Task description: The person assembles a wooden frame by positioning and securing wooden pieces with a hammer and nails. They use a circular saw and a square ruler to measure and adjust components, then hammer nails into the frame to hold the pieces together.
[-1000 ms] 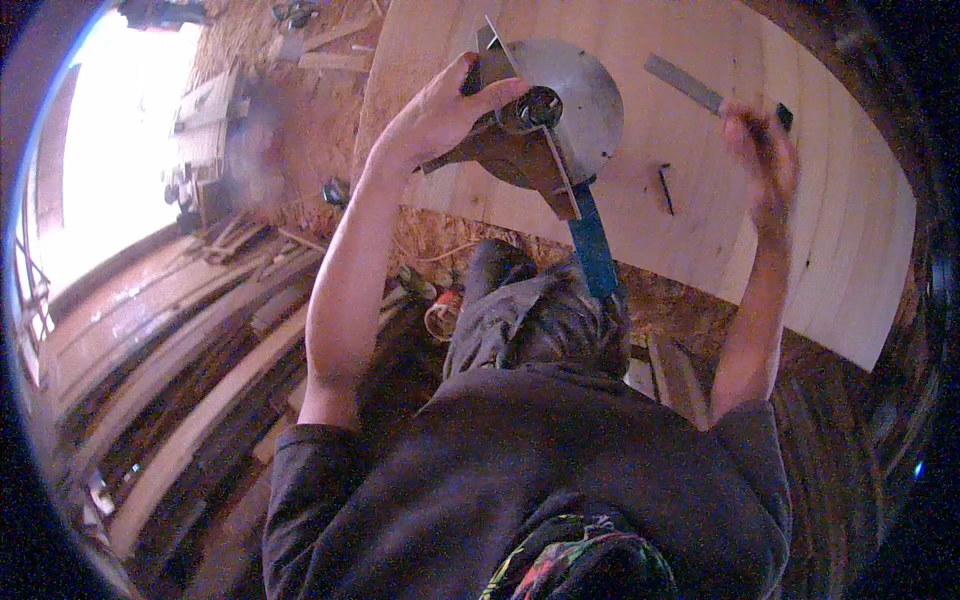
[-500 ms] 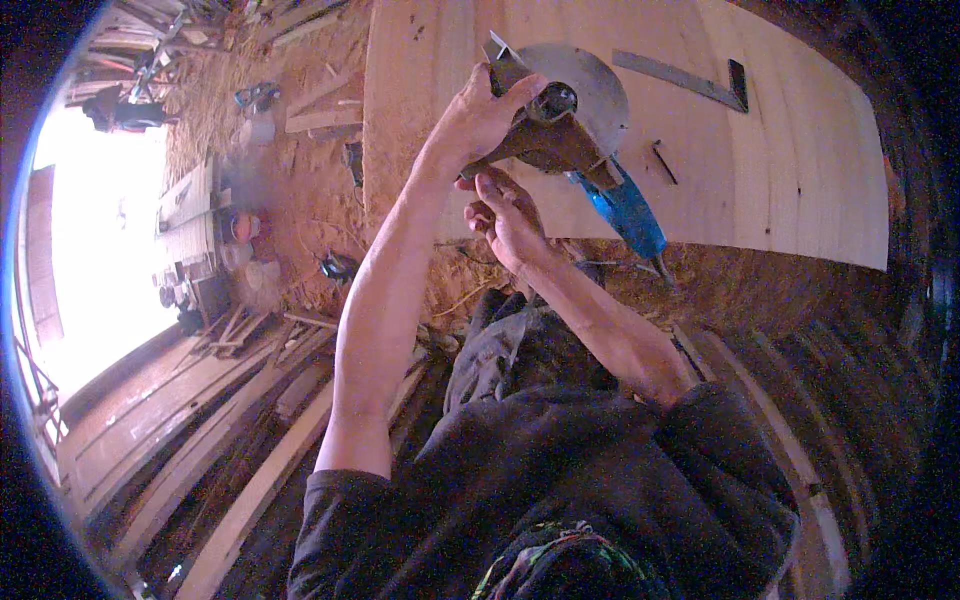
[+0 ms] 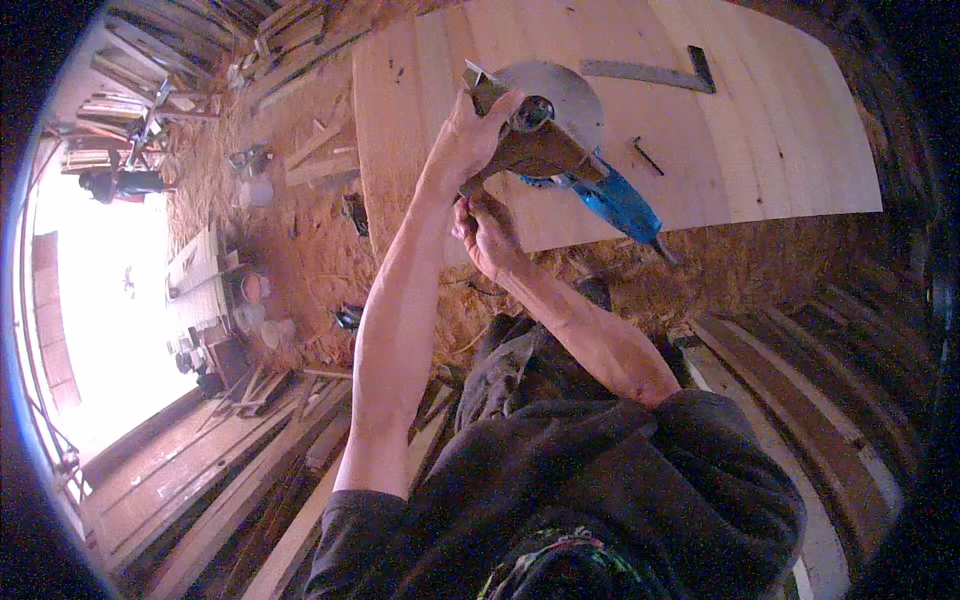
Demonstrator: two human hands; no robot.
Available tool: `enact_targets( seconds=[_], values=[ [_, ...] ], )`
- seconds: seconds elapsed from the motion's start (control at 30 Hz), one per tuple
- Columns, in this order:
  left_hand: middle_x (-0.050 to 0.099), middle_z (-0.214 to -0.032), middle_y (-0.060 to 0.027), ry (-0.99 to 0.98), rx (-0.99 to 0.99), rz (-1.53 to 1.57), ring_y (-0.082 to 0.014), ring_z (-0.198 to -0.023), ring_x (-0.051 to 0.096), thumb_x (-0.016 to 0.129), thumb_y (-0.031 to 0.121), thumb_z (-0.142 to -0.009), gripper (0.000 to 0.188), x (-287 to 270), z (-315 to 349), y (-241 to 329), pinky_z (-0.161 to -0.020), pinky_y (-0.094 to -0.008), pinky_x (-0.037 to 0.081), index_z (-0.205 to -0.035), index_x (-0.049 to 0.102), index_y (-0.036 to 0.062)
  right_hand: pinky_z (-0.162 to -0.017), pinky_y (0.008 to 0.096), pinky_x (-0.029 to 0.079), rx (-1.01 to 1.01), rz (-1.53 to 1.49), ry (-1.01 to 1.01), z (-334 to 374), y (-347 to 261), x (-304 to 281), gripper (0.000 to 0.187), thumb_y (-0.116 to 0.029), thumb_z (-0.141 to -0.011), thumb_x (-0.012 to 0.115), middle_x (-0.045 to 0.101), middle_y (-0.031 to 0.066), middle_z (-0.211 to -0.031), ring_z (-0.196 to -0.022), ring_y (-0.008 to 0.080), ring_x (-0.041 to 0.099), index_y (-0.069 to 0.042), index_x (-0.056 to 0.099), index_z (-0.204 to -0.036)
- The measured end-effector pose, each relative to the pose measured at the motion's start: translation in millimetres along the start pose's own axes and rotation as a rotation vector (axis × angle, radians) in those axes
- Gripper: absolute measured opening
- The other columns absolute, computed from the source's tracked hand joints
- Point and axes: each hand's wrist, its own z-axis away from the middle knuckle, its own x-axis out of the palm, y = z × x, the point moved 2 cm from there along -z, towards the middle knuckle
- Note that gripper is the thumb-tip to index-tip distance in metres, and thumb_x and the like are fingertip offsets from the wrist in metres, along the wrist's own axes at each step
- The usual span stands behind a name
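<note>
A circular saw (image 3: 615, 207) with a blue body, a brown metal base plate and a round grey blade (image 3: 575, 92) is tilted above the near left part of a pale wooden panel (image 3: 780, 150). My left hand (image 3: 468, 138) grips the far end of the saw, thumb over the plate beside the round hub. Below the plate's near corner is my right hand (image 3: 487, 236), its fingers curled and pressed together. Whatever they pinch there is hidden. A dark metal carpenter's square (image 3: 650, 75) and a thin dark stick (image 3: 648, 156) lie on the panel, right of the blade.
Sawdust and wood offcuts (image 3: 320, 160) cover the ground to the left, with pale buckets (image 3: 256, 288) farther over. Long boards (image 3: 250, 500) are stacked at lower left, and more timber (image 3: 800, 370) lies at lower right. Bright daylight enters at far left.
My right hand's fingers have closed and its thumb has folded in under the saw plate. My left hand keeps its grip. The whole view has shifted a little.
</note>
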Motion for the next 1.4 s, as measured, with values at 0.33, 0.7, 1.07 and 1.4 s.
enact_targets(
  seconds=[0.33, 0.7, 1.07, 1.4],
  values=[
    [0.062, -0.132, -0.0256, 0.009, -0.004, 0.042, -0.0351, -0.125, 0.059, 0.065, 0.064, -0.091, 0.085, 1.1, -13.6, -27.7, -0.107, -0.0415, 0.043, -0.136, 0.049, -0.0066, -0.063, 0.0302, 0.045, 0.072, 0.135, 0.117, 7.1, -10.3, 7.2, 0.023, -0.033, -0.105, 0.058, 0.063, 0.0045, -0.092, -0.067, 0.0146, 0.054, -0.012, 0.054, -0.114],
    [0.066, -0.125, -0.0212, 0.009, -0.013, 0.077, -0.0303, -0.118, 0.061, 0.066, 0.059, -0.093, 0.077, -1.8, -13.4, -31.3, -0.104, -0.0396, 0.045, -0.133, 0.054, -0.0057, -0.062, 0.0289, 0.042, -0.221, 0.373, -0.148, -6.8, 14.9, -19.3, 0.023, -0.035, -0.106, 0.057, 0.053, 0.0009, -0.079, -0.063, 0.0124, 0.046, -0.013, 0.050, -0.099],
    [0.065, -0.126, -0.0184, -0.076, 0.005, 0.113, -0.0277, -0.116, 0.060, 0.065, 0.055, -0.096, 0.073, 4.2, -8.7, -16.5, -0.103, -0.0381, 0.045, -0.133, 0.053, -0.0062, -0.072, 0.0330, 0.051, 0.240, 0.875, -0.371, 74.5, -60.3, 11.9, 0.017, -0.017, -0.102, 0.060, 0.064, 0.0062, -0.092, -0.080, 0.0180, 0.061, -0.003, 0.060, -0.111],
    [0.063, -0.127, -0.0163, -0.052, -0.056, 0.121, -0.0247, -0.117, 0.060, 0.065, 0.056, -0.095, 0.076, -3.9, 13.9, 10.6, -0.103, -0.0357, 0.046, -0.136, 0.051, -0.0058, -0.064, 0.0259, 0.046, -0.218, 1.125, 0.542, 107.7, -329.5, -51.7, 0.028, -0.032, -0.096, 0.070, 0.064, 0.0035, -0.084, -0.073, 0.0131, 0.059, -0.005, 0.064, -0.099]
  ],
)
